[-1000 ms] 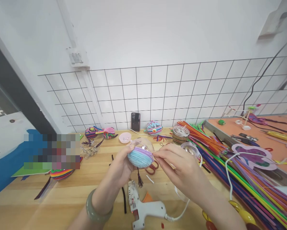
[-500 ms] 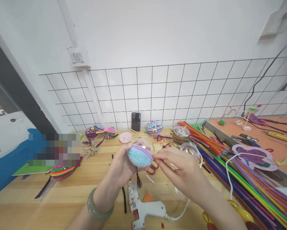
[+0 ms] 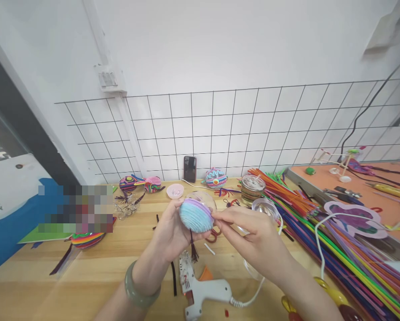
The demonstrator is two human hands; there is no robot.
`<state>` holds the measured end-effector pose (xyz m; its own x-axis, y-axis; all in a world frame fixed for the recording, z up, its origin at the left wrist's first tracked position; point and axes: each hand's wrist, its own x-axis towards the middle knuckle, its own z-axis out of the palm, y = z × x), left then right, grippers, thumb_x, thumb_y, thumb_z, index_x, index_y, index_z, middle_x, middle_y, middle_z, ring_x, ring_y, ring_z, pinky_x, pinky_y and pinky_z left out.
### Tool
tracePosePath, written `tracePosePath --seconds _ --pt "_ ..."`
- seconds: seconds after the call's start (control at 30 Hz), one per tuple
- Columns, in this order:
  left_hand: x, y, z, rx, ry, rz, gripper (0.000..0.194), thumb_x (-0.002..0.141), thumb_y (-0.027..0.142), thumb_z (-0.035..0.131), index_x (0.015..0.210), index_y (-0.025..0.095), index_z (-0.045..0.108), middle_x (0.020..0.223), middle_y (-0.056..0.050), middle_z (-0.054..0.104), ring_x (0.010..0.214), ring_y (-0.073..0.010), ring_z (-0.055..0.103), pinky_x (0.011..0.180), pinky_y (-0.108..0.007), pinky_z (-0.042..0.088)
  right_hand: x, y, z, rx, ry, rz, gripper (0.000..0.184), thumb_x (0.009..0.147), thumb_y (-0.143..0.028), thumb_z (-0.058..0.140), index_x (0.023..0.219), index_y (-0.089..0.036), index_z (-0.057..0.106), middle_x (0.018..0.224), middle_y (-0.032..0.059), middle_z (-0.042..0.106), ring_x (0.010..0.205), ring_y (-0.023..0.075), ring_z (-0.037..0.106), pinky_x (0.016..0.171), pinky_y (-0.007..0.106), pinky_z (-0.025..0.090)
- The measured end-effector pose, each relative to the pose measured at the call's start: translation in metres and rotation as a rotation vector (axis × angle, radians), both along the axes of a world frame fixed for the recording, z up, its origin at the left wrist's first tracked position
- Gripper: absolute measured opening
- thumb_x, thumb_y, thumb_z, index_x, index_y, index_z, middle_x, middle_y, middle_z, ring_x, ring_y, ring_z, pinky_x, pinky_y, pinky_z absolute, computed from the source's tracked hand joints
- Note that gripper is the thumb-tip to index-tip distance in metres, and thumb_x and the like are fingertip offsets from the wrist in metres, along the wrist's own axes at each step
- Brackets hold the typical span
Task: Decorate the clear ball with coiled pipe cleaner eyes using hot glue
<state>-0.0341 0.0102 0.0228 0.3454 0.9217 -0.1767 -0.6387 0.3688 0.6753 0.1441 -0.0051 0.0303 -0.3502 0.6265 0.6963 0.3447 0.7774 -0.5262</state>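
My left hand (image 3: 169, 234), with a green bangle on the wrist, grips a clear plastic ball partly wrapped in fuzzy light-blue and purple strands (image 3: 195, 217). The ball's upper back is still see-through, and a dark tassel (image 3: 194, 252) hangs below it. Thumb and forefinger of my right hand (image 3: 253, 229) are pinched at the ball's right edge, where the purple strand ends; the fingertips hide its tip. Under the hands lies a white glue gun (image 3: 206, 290) on its side. Red-handled scissors (image 3: 214, 235) show partly behind the ball.
Colourful pipe cleaners (image 3: 340, 249) spread along the right. A lidded glass jar (image 3: 252, 189), a phone (image 3: 190, 169), a pink dish (image 3: 175, 191) and a decorated ball (image 3: 216, 178) stand toward the wall. The glue gun's white cord (image 3: 253, 299) curves right. A striped ball (image 3: 88, 240) sits left.
Almost nothing differs. The ball has turned slightly in my left hand, and my right fingers stay pinched at its edge.
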Motion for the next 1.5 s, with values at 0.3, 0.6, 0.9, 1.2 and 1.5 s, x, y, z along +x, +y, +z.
tracePosePath --seconds 0.3,0.6,0.9,1.2,1.5 --pt "0.004 -0.003 0.002 -0.063 -0.014 -0.029 0.033 0.083 0.034 0.043 0.090 0.008 0.062 0.080 -0.013 0.069 0.068 -0.0220 0.066 0.060 -0.032 0.054 -0.002 0.000 0.003 -0.027 0.034 0.046 0.029 0.082 -0.009 0.052 0.101 -0.023 0.069 0.074 0.0019 0.069 0.064 0.0145 0.061 0.057 0.027 0.049" --pt "0.006 -0.005 0.007 -0.152 -0.058 0.033 0.031 0.084 0.033 0.043 0.089 0.009 0.063 0.076 -0.010 0.069 0.064 -0.0188 0.065 0.059 -0.030 0.055 -0.007 0.002 -0.007 0.100 0.037 0.007 0.025 0.083 -0.010 0.052 0.101 -0.019 0.067 0.076 0.0048 0.065 0.066 0.0150 0.060 0.059 0.028 0.051" --pt "0.006 -0.008 0.007 -0.179 -0.107 0.061 0.035 0.085 0.035 0.041 0.094 0.009 0.062 0.076 -0.009 0.069 0.063 -0.0183 0.065 0.056 -0.031 0.056 -0.006 0.002 -0.010 0.391 -0.178 -0.101 0.028 0.083 -0.008 0.051 0.109 -0.014 0.061 0.084 0.0092 0.064 0.075 0.0183 0.059 0.062 0.033 0.050" --pt "0.003 -0.009 0.001 -0.172 -0.199 -0.030 0.038 0.083 0.037 0.044 0.106 0.011 0.059 0.082 -0.011 0.070 0.066 -0.0194 0.067 0.052 -0.028 0.055 -0.006 -0.004 0.002 0.620 -0.287 -0.152 0.025 0.082 -0.008 0.053 0.106 -0.011 0.060 0.080 0.0099 0.066 0.070 0.0195 0.058 0.056 0.034 0.045" --pt "0.006 -0.008 -0.001 -0.096 -0.205 -0.102 0.038 0.080 0.038 0.045 0.103 0.012 0.061 0.079 -0.011 0.070 0.059 -0.0195 0.066 0.049 -0.027 0.055 -0.005 -0.005 0.003 0.629 -0.210 -0.096 0.025 0.079 -0.006 0.058 0.102 -0.012 0.061 0.081 0.0092 0.067 0.076 0.0201 0.061 0.061 0.034 0.048"
